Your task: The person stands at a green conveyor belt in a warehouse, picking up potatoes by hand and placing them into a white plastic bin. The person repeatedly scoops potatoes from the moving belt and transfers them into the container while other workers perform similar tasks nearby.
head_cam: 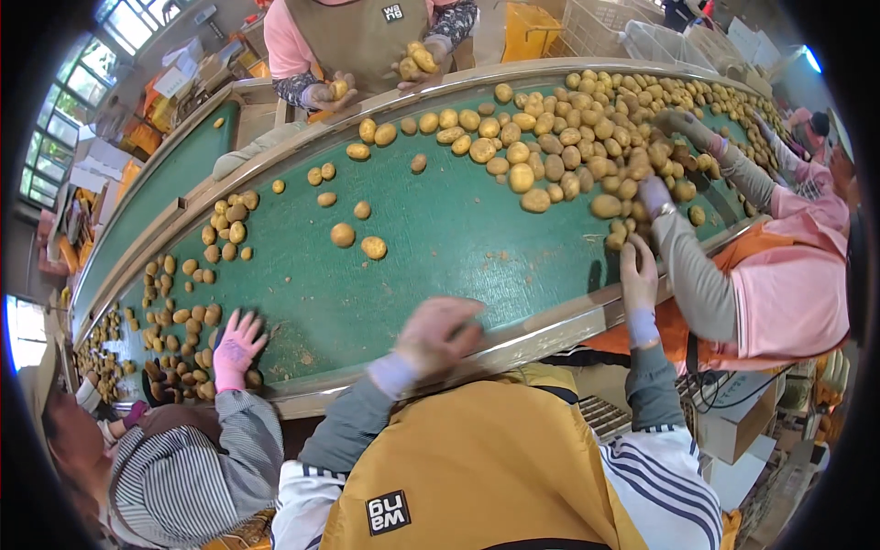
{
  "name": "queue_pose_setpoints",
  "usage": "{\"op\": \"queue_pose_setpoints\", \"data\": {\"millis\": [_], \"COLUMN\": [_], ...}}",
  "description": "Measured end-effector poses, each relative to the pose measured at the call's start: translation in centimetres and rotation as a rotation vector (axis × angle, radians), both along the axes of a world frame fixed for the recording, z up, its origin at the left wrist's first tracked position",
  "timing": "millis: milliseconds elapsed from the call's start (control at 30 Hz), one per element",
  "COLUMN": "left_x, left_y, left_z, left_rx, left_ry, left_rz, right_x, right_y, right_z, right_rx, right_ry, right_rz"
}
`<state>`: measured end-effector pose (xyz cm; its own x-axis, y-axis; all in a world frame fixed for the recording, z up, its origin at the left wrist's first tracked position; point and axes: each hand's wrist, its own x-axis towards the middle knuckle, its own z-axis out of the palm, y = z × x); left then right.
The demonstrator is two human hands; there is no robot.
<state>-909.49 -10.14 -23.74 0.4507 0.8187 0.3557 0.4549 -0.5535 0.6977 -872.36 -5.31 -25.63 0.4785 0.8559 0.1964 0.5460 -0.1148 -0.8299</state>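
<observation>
Blurred by motion, my left hand [440,335] hovers over the near side of the green conveyor belt [440,254], fingers bent and apart from the thumb. I see nothing in it. My right hand [639,269] reaches over the metal near rail [550,331] to the edge of a large heap of potatoes [598,130]. Its fingertips are at a few potatoes [617,238] there; whether they grip one is hidden. Two loose potatoes, one round [342,235] and one oval [374,247], lie on the belt ahead of my left hand.
At right, a co-worker's gloved hands [656,196] work in the heap beside my right hand. Another co-worker's pink glove [237,349] is at left, near more potatoes [180,316]. Across the belt, a person holds potatoes [418,60] in both hands. A second belt [165,175] runs behind.
</observation>
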Motion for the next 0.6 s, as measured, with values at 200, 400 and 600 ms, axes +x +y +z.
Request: {"op": "queue_pose_setpoints", "data": {"millis": [200, 400, 600], "left_x": [12.2, 12.3, 4.2], "left_y": [3.2, 4.1, 3.0], "left_z": [0.5, -1.6, -2.6], "left_rx": [0.146, 0.193, 0.023], "left_ry": [0.086, 0.289, 0.497], "left_rz": [-0.447, -0.274, -0.018], "right_x": [-2.7, -0.8, -10.7], "right_y": [0.3, 15.0, 25.4], "right_z": [1.5, -1.1, -4.7], "right_rx": [-0.166, -0.347, -0.267], "right_ry": [-0.486, -0.336, -0.356], "right_rz": [0.265, 0.040, -0.080]}}
